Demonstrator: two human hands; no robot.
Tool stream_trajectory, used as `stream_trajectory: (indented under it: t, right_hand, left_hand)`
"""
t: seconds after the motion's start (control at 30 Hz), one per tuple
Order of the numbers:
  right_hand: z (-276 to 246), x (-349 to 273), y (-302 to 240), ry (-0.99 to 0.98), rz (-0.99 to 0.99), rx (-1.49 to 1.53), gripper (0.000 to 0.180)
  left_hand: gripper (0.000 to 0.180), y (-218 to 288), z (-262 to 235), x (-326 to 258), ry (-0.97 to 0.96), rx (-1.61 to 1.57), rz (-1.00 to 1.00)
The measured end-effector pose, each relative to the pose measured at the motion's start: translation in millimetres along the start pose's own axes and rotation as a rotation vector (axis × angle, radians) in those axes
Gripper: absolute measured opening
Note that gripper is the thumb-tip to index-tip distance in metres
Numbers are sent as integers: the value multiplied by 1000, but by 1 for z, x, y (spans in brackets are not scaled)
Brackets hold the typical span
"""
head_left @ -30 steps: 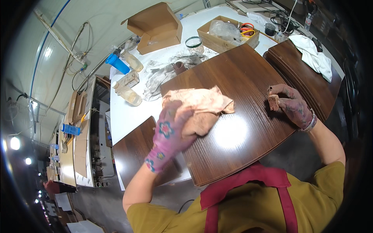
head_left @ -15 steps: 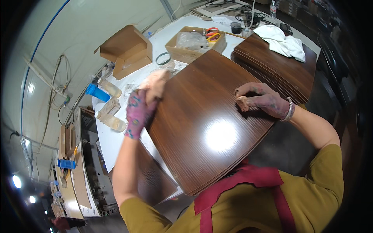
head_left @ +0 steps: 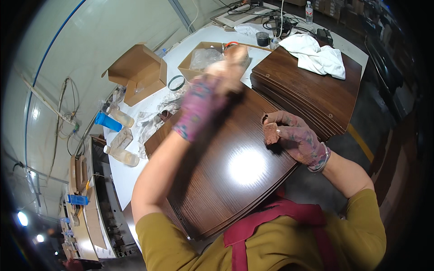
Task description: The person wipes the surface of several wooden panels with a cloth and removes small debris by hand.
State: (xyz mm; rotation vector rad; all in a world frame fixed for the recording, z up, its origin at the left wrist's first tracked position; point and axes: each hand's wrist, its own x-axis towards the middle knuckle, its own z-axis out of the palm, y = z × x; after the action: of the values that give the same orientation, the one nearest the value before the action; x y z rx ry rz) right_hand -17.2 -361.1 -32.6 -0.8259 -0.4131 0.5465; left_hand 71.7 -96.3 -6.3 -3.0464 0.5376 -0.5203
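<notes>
Since the last moment my left hand [head_left: 201, 106] has swept the cloth [head_left: 228, 67] up off the panel's far left edge, and both are now raised and blurred. The dark wood panel [head_left: 226, 171] lies across the white surface [head_left: 131, 167] before me, beside a stack of panels [head_left: 312, 95]. My left hand is clamped on the cloth. My right hand [head_left: 296, 140] rests on the panel's right edge, fingers closed on a small brown block [head_left: 271, 133].
</notes>
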Motion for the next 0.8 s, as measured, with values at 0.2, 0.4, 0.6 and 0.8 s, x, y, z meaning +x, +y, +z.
stream_trajectory:
  t: [0.2, 0.4, 0.6, 0.8]
  right_hand:
    - [-1, -3, 2, -16, 12, 6, 26]
    - [-14, 0, 6, -84, -58, 21, 30]
    - [-9, -3, 1, -41, -87, -12, 30]
    - [-24, 0, 5, -29, 29, 258, 35]
  left_hand:
    - [52, 2, 38, 29, 144, -51, 7]
    - [57, 26, 5, 8, -32, 51, 55]
    - [51, -28, 17, -29, 59, 134, -53]
    - [31, -165, -52, -143, 223, -47, -325]
